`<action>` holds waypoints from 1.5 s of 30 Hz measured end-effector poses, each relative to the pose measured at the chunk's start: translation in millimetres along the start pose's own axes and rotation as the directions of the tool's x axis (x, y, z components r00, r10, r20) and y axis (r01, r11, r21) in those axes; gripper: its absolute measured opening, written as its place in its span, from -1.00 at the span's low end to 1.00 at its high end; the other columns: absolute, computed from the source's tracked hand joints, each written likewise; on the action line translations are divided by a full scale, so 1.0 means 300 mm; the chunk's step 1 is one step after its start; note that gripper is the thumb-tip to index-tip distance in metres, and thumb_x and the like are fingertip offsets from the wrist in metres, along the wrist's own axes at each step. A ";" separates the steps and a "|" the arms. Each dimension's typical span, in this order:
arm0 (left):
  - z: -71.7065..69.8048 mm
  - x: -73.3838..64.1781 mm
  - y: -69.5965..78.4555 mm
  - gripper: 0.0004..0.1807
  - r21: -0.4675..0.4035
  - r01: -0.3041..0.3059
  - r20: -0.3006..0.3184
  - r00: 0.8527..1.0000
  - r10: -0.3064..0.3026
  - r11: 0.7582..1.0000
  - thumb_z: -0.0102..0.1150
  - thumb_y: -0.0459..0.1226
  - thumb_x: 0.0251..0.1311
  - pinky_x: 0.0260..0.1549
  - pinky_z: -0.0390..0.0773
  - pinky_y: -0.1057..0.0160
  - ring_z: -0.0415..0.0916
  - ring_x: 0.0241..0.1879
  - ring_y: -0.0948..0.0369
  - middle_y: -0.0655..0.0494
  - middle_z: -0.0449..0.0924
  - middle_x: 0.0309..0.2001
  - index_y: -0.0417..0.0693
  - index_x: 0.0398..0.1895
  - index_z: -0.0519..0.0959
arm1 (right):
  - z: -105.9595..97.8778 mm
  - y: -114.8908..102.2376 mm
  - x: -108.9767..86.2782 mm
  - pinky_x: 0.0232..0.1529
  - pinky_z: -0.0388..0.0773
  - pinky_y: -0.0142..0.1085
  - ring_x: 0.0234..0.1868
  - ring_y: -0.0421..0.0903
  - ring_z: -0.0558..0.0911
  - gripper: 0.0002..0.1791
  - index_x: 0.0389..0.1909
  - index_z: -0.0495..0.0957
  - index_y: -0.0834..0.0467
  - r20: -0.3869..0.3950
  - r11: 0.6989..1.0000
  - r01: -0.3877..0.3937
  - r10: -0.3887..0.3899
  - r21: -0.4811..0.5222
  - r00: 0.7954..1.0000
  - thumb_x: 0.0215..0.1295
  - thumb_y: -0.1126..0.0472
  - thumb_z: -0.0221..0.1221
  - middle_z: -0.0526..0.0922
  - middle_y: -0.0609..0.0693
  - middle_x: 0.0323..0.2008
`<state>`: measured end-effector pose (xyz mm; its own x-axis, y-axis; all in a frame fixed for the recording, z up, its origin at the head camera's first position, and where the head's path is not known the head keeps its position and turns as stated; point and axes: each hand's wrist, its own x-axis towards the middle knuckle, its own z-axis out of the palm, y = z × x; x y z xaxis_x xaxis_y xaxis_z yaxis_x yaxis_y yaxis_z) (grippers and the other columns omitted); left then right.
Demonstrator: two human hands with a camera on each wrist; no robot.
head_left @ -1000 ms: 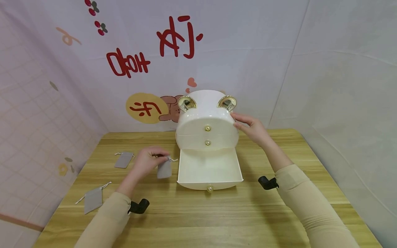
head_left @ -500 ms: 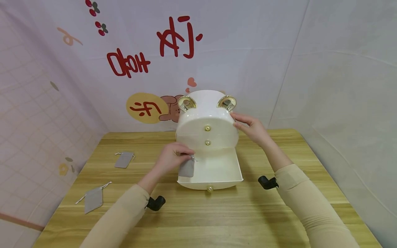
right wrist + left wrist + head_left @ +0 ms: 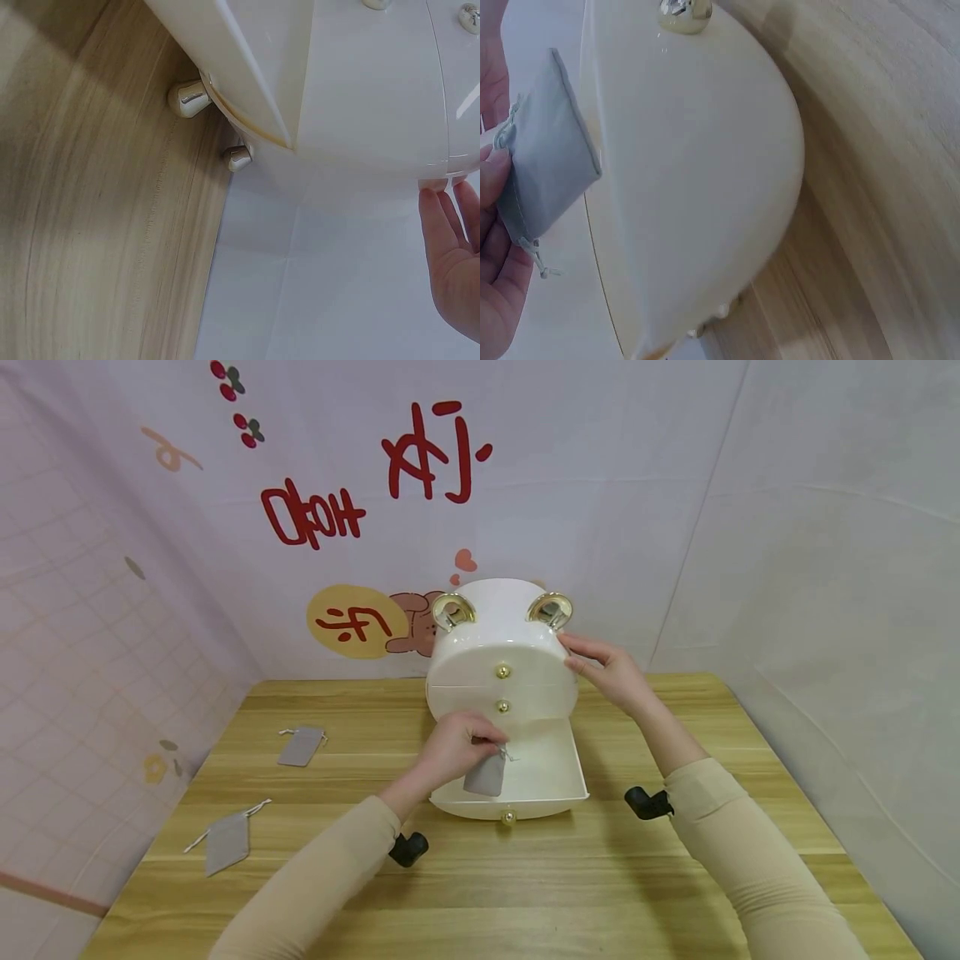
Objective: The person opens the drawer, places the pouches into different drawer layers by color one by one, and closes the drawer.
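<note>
A small grey drawstring pouch (image 3: pixel 485 776) hangs from my left hand (image 3: pixel 459 745), whose thumb and fingers pinch it near its top. Both are above the pulled-out bottom drawer (image 3: pixel 546 768) of a glossy cream storage box (image 3: pixel 468 647) with gold-rimmed ears. In the left wrist view, the pouch (image 3: pixel 551 150) is tilted beside the drawer's curved front (image 3: pixel 697 150), its white cords dangling. My right hand (image 3: pixel 611 675) touches the box's right side near the ear, fingers mostly straight. From the right wrist, the fingertips of this hand (image 3: pixel 454 259) rest against the box's side.
Two more grey pouches lie on the wooden table (image 3: pixel 480 893) at the left: one farther back (image 3: pixel 302 747), one nearer the front (image 3: pixel 227 844). Gold knobs mark the box's upper drawers, which are closed. A printed cloth wall (image 3: pixel 600 485) stands behind the box.
My left hand has carried the pouch rightward, from the table beside the box to above the drawer. The right hand stays in place.
</note>
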<state>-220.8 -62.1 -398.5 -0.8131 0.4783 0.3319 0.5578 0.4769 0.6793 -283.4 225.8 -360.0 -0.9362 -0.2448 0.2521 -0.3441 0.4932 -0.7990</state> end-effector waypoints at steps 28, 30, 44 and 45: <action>-0.055 -0.108 -0.092 -0.42 -0.046 0.081 -0.090 0.992 -0.085 0.996 0.44 -0.17 0.15 0.21 0.41 0.00 0.51 0.13 0.15 0.13 0.65 0.05 -0.05 0.26 0.53 | -0.001 0.000 -0.011 0.37 0.18 0.15 0.45 0.07 0.23 -0.49 0.36 0.46 -0.04 0.005 1.000 0.002 -0.002 0.008 1.000 0.42 0.00 0.18 0.37 -0.03 0.40; -0.076 -0.122 -0.108 -0.42 -0.050 0.098 -0.115 0.988 -0.103 0.994 0.43 -0.17 0.16 0.21 0.40 -0.03 0.51 0.13 0.13 0.13 0.65 0.05 -0.04 0.27 0.53 | 0.000 0.001 -0.009 0.37 0.19 0.13 0.44 0.04 0.24 -0.49 0.35 0.47 -0.06 0.000 1.000 -0.001 0.001 0.010 1.000 0.42 -0.01 0.19 0.38 -0.07 0.39; -0.233 -0.229 -0.253 -0.44 -0.037 0.256 -0.213 0.942 -0.258 0.966 0.41 -0.15 0.19 0.27 0.29 -0.14 0.45 0.20 0.07 0.14 0.62 0.08 0.09 0.27 0.52 | 0.001 0.004 -0.005 0.37 0.19 0.14 0.45 0.05 0.22 -0.48 0.35 0.47 -0.05 0.006 1.000 -0.015 0.015 0.016 1.000 0.41 -0.03 0.19 0.37 -0.06 0.40; -0.244 -0.240 -0.266 -0.44 -0.037 0.265 -0.215 0.939 -0.267 0.964 0.41 -0.14 0.19 0.26 0.28 -0.15 0.44 0.21 0.06 0.12 0.62 0.08 0.08 0.28 0.51 | 0.001 0.004 -0.004 0.37 0.19 0.13 0.45 0.04 0.22 -0.48 0.35 0.47 -0.04 0.006 1.000 -0.015 0.015 0.015 1.000 0.41 -0.03 0.19 0.37 -0.06 0.40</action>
<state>-218.9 -188.6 -428.6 -0.9484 0.1636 0.2714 0.3159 0.5586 0.7669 -282.6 226.4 -361.5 -0.9409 -0.2423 0.2365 -0.3286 0.4847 -0.8106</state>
